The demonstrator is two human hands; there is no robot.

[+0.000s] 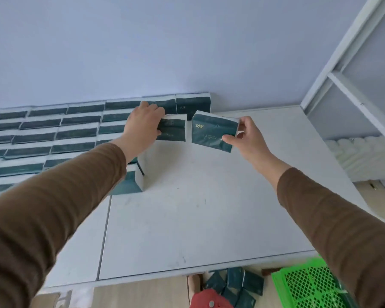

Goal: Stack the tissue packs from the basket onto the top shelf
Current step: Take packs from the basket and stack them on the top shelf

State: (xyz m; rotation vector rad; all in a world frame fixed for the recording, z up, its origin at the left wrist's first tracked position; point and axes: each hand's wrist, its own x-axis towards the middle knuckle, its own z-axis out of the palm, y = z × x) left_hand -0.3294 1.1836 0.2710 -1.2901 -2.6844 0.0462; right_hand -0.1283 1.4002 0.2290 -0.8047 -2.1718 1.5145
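Rows of dark green tissue packs (53,136) with white ends fill the left part of the white top shelf (209,196). My left hand (142,127) grips one green pack (173,130) at the right end of the stack, near the back wall. My right hand (245,136) pinches a second green pack (211,132) by its right edge and holds it tilted just above the shelf, right beside the first. The green mesh basket (311,285) shows below the shelf's front edge at the lower right.
Several loose green packs (238,285) lie on the floor below the shelf, beside a red object (209,300). A white shelving frame (353,85) rises at the right, with white rolls (360,152) stacked on it. The blue wall stands behind.
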